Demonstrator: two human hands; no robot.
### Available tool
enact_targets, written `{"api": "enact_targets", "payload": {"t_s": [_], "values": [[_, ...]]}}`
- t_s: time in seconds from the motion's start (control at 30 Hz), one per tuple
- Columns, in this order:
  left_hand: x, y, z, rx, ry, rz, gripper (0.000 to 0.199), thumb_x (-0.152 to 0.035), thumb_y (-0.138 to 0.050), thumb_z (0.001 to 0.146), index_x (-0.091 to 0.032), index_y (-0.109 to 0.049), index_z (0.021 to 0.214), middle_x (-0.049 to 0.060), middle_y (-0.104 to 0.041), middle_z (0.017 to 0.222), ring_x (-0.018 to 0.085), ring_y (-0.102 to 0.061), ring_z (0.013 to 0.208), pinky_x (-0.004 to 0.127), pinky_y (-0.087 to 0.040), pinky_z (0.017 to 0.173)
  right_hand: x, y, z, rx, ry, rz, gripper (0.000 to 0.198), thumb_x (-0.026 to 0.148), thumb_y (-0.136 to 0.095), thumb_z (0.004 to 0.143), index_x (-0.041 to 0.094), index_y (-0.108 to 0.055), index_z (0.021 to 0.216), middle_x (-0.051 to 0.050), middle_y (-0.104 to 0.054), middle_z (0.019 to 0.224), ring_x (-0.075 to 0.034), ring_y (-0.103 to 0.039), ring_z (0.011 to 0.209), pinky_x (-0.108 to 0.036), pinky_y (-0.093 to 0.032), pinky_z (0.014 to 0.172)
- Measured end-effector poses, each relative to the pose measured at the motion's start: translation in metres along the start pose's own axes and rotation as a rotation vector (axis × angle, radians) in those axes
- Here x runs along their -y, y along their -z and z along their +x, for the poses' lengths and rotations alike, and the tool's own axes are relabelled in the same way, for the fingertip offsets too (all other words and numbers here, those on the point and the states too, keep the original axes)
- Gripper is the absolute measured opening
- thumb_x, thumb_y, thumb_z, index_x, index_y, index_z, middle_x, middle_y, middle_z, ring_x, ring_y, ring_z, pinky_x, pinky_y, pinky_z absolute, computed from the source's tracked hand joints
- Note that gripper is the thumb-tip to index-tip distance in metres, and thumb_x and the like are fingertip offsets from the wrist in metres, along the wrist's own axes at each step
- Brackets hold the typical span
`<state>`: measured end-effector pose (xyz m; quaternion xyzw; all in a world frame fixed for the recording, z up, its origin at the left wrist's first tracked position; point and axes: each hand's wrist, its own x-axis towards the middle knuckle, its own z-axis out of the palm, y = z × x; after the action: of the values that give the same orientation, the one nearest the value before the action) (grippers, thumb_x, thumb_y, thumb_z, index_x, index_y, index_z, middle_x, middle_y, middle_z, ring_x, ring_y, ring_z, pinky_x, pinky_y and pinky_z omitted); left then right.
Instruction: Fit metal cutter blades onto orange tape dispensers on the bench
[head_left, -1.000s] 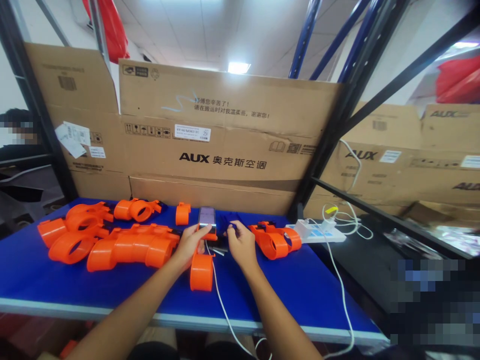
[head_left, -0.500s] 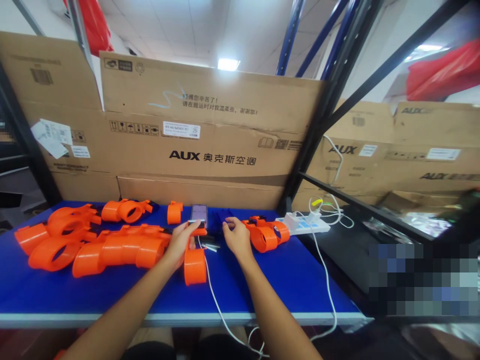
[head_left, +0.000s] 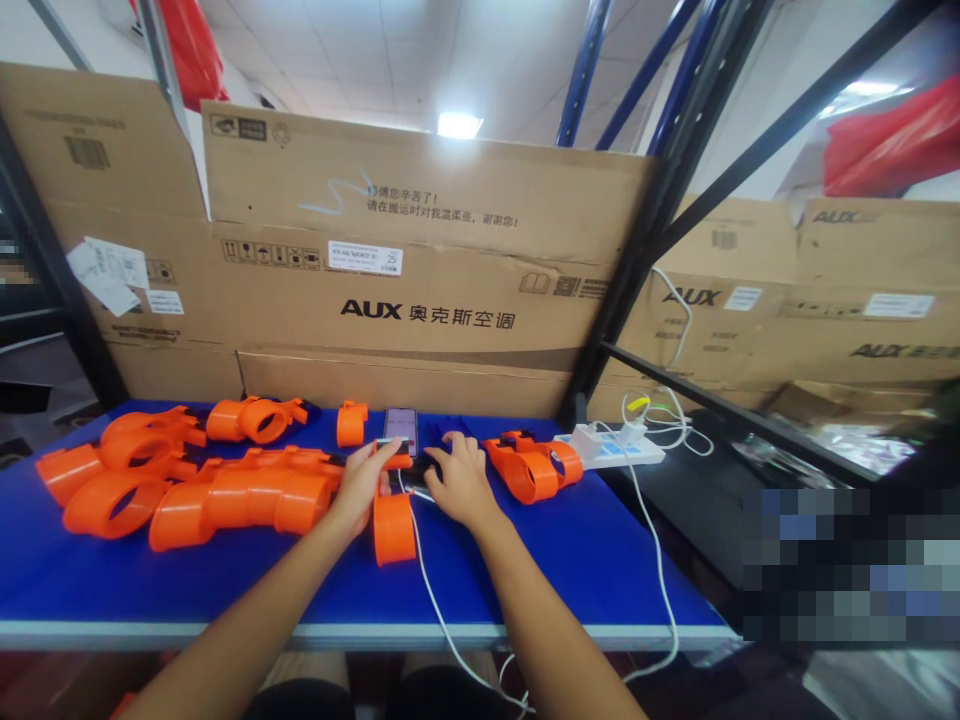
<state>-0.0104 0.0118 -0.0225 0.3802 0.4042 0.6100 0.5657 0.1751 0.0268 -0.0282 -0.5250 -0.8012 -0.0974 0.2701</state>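
My left hand [head_left: 361, 488] is closed around the narrow arm of an orange plastic ring piece [head_left: 394, 530], whose round cuff hangs below the fingers. To its right, my right hand [head_left: 460, 482] reaches down to some small dark items on the table, its thumb and fingers apart. White sticks or strips lie partly under that hand; I cannot make out their kind. A phone [head_left: 400, 427] with a lit screen lies just beyond both hands. A white cable [head_left: 424, 575] runs from near the left hand over the table's front edge.
Several orange ring pieces [head_left: 240, 498] cover the table's left side, with more orange pieces [head_left: 536, 472] to the right. A white power strip [head_left: 622, 448] with plugs sits at the right edge of the blue table [head_left: 247, 590]. Behind stands a large cardboard box [head_left: 420, 220].
My right hand has moved slightly left and down toward the small dark items, its fingers spreading. My left hand still holds the orange ring piece in nearly the same place.
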Motion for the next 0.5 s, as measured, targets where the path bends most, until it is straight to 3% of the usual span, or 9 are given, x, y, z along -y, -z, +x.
{"api": "enact_targets", "payload": {"t_s": [0.33, 0.5], "values": [[0.003, 0.001, 0.002, -0.006, -0.002, 0.015, 0.040, -0.051, -0.084, 0.070, -0.018, -0.063, 0.078, -0.005, -0.055, 0.045, 0.007, -0.040, 0.034, 0.021, -0.029, 0.037, -0.002, -0.007, 0.003, 0.034, -0.053, -0.037, 0.039, 0.031, -0.055, 0.093, 0.026, -0.067, 0.130, -0.016, -0.052, 0.122, -0.030, -0.046, 0.102, -0.045, -0.038, 0.087], [0.008, 0.004, 0.007, 0.000, -0.011, 0.069, 0.042, -0.054, -0.082, 0.071, -0.017, -0.068, 0.085, -0.006, -0.050, 0.043, 0.008, -0.039, 0.034, 0.021, -0.028, 0.037, -0.001, 0.006, 0.006, -0.088, -0.072, 0.148, 0.037, 0.025, -0.050, 0.095, 0.026, -0.067, 0.128, -0.013, -0.055, 0.121, -0.029, -0.049, 0.105, -0.045, -0.042, 0.091]]}}
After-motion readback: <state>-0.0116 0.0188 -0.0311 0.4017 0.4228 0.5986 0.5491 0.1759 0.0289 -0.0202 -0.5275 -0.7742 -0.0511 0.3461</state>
